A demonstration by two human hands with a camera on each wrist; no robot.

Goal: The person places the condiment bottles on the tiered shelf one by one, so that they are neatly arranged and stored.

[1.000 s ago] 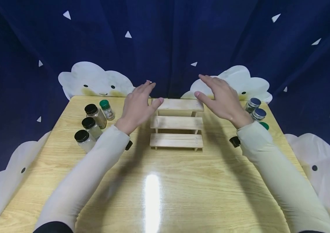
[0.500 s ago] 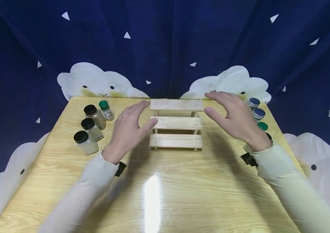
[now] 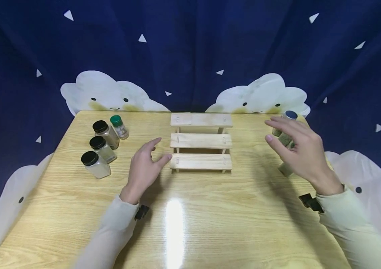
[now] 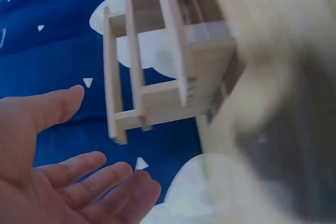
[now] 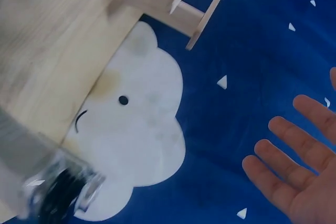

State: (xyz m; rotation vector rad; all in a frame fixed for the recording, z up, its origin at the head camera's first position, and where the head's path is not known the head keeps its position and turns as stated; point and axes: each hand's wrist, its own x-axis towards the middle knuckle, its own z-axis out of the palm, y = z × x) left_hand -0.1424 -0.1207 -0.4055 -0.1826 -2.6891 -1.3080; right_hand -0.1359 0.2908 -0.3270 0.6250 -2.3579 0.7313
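A small three-step wooden rack (image 3: 201,141) stands at the back middle of the table. My left hand (image 3: 143,168) hovers just left of it, thumb tip close to the lowest step's left end. In the left wrist view that hand's fingers (image 4: 100,182) are relaxed and hold nothing. My right hand (image 3: 302,153) hangs over the jars at the right and partly hides them. A blue-lidded jar (image 3: 289,116) shows behind its fingers, and the pale base of a jar (image 3: 285,170) shows below the hand. The right wrist view shows nothing in the right hand's spread fingers (image 5: 289,166).
At the left stand three black-lidded jars, the nearest a pale-filled jar (image 3: 96,166), plus a green-lidded shaker (image 3: 119,127). A dark blue curtain (image 3: 190,45) with white clouds hangs behind the table (image 3: 210,216).
Both hands have drawn back from the top of the rack and apart. The left moved nearer me and lower; the right moved right, over the jars there. The rack stays put.
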